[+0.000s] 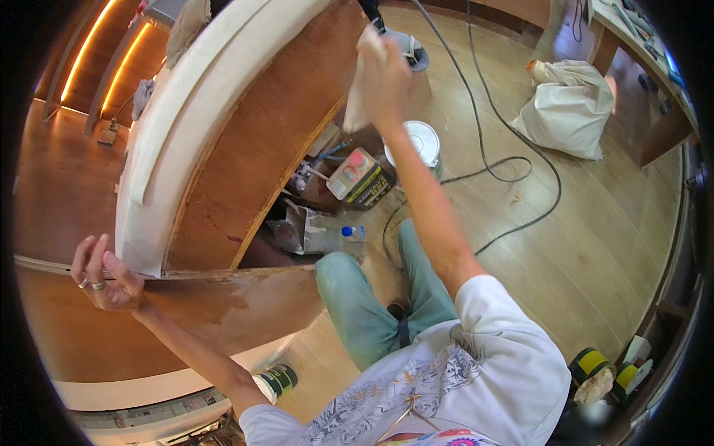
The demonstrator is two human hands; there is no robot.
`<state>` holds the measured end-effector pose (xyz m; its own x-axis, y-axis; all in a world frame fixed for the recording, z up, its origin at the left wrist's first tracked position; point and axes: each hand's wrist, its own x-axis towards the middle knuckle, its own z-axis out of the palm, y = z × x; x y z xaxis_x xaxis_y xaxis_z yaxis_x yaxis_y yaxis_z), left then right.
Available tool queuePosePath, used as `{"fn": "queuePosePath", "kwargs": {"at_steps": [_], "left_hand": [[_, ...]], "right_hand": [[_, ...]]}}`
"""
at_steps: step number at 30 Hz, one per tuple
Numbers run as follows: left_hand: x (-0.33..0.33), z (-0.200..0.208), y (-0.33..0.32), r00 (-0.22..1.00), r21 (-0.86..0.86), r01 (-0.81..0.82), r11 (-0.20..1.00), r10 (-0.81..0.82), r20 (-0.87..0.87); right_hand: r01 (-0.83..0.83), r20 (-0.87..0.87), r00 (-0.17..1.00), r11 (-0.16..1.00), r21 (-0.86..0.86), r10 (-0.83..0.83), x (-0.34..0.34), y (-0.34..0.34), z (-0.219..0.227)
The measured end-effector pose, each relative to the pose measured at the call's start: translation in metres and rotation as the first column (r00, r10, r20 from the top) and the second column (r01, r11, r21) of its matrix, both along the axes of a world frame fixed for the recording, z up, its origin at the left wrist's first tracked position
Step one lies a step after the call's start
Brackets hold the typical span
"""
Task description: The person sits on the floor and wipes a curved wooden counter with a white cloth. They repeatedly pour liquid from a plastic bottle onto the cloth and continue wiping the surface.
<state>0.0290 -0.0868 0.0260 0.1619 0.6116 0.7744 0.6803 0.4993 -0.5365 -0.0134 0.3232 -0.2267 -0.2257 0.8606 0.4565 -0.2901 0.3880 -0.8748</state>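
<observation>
A curved wooden counter fills the left, with a reddish-brown panel [275,119] and a broad white band [178,141] along its outer edge. A narrower white strip [160,152] lies lengthwise on that band. Beside the band's near end is my left hand [111,279], palm up, its ringed fingers loosely bent and apart, holding nothing visible. My right hand [390,85], smeared by motion, is raised at the panel's far right edge. It grips a limp cream-coloured sheet [361,93] that hangs down; whether it is cloth or paper cannot be made out.
Under the counter sit a rectangular can [361,178], a bottle with a blue cap [353,233] and crumpled plastic. A lidded white bucket [418,145] stands nearby. Black cables [547,175] loop over the floor. Farther right are a white sack [569,111] and a workbench [632,37] with tools.
</observation>
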Motion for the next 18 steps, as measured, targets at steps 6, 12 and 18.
{"fn": "queuePosePath", "kwargs": {"at_steps": [6, 12, 18], "left_hand": [[0.003, 0.004, -0.001, 0.999, 0.029, -0.029, 0.999, 0.030, -0.016], [-0.004, -0.001, -0.013, 0.999, 0.025, 0.010, 1.000, -0.011, 0.036], [-0.003, 0.004, -0.006, 1.000, -0.004, 0.002, 1.000, -0.002, 0.005]], "right_hand": [[0.044, -0.164, 0.986, 0.990, 0.136, -0.021, 0.005, -0.045, -0.030], [-0.039, -0.026, 0.999, 0.997, -0.060, 0.038, 0.018, 0.011, 0.015], [-0.009, -0.199, 0.979, 0.988, 0.157, 0.040, 0.005, -0.032, -0.041]]}}
